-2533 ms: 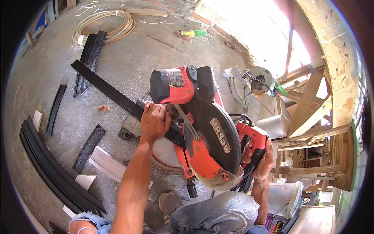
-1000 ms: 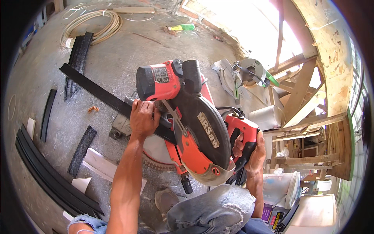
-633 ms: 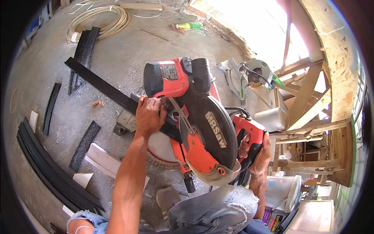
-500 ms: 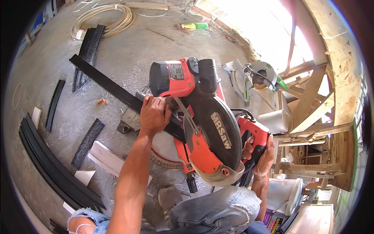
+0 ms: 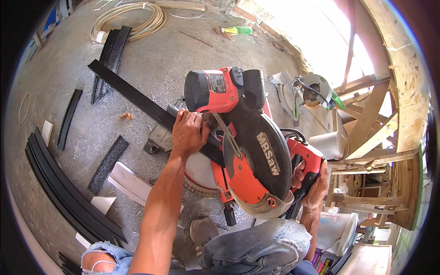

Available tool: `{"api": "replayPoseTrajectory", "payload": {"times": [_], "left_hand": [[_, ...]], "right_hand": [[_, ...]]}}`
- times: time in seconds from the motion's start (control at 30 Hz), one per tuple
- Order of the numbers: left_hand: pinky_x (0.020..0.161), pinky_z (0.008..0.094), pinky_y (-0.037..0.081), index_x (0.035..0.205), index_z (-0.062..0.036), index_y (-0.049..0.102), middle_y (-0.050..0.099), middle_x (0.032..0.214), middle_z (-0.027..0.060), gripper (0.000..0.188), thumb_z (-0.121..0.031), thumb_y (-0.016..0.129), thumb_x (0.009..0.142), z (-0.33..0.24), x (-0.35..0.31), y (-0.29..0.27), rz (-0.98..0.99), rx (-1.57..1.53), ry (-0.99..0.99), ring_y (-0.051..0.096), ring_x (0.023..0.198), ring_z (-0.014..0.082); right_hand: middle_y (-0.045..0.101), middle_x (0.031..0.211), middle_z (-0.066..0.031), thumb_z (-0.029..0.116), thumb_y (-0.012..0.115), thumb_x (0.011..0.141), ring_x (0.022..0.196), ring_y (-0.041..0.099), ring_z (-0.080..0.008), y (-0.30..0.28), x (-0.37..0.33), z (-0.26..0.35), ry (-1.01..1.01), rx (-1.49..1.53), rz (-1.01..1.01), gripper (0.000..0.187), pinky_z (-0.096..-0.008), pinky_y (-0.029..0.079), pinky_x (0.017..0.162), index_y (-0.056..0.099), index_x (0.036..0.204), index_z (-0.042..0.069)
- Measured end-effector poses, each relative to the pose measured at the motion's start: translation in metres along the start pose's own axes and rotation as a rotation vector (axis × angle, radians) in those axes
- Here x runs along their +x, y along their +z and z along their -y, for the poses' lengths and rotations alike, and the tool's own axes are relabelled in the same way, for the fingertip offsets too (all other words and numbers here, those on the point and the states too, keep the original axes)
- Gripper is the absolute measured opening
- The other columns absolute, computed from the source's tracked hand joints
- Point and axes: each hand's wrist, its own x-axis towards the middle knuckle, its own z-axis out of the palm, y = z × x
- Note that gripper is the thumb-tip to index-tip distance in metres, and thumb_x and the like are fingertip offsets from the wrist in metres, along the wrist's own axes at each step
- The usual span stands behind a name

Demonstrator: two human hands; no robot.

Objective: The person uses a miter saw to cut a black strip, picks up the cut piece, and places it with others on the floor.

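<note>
A red and black miter saw (image 5: 256, 142) stands on the floor in front of me. My right hand (image 5: 312, 185) is wrapped round its red and black handle (image 5: 306, 158). A long black trim strip (image 5: 133, 98) lies across the saw's base, its far end reaching out to the upper left. With fingers closed over it, my left hand (image 5: 189, 132) presses the strip beside the saw's motor housing. The strip's near end goes under the blade guard (image 5: 250, 181), and the blade's contact with it is hidden.
More black strips (image 5: 68, 188) lie at the left, with short black offcuts (image 5: 108, 164) and white pieces (image 5: 130, 182) near them. A coiled hose (image 5: 153, 28) rests at the back. Another saw (image 5: 316, 91), a bucket (image 5: 337, 229) and wooden framing (image 5: 366, 160) are at the right.
The whole scene has shifted slightly right in the view. Both hands keep their hold, and the saw and strip look the same relative to each other.
</note>
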Motion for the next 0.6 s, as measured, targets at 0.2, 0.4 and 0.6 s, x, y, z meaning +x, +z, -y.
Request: {"api": "replayPoseTrajectory", "payload": {"times": [0.2,0.4,0.6], "left_hand": [[0.102,0.0460,0.038,0.091,0.0026,0.065,0.065,0.090,0.0168,0.025,-0.021,0.060,0.084,-0.0002,0.0007,-0.0045,0.010,-0.024,-0.004,0.059,0.096,0.0339],[0.103,0.0462,0.038,0.091,0.0032,0.065,0.066,0.090,0.0177,0.025,-0.020,0.059,0.085,-0.0011,0.0015,-0.0036,0.015,-0.033,-0.017,0.060,0.096,0.0348],[0.104,0.0465,0.037,0.090,0.0030,0.066,0.067,0.091,0.0179,0.025,-0.020,0.058,0.085,-0.0006,0.0016,-0.0039,0.024,-0.035,-0.034,0.060,0.097,0.0354]], "right_hand": [[0.054,0.068,-0.0061,0.064,0.040,0.098,0.051,0.050,-0.0153,-0.0028,0.0001,-0.0029,-0.004,0.021,0.024,0.063,-0.0287,0.043,0.050,0.059,0.097,0.003],[0.054,0.068,-0.0060,0.064,0.040,0.098,0.051,0.050,-0.0154,-0.0009,-0.0010,-0.0019,-0.005,0.011,0.008,0.063,-0.0290,0.042,0.050,0.058,0.097,0.003],[0.054,0.069,-0.0068,0.063,0.040,0.099,0.051,0.050,-0.0161,-0.0043,-0.0002,-0.0047,-0.011,0.012,0.010,0.063,-0.0295,0.043,0.050,0.058,0.098,0.002]]}}
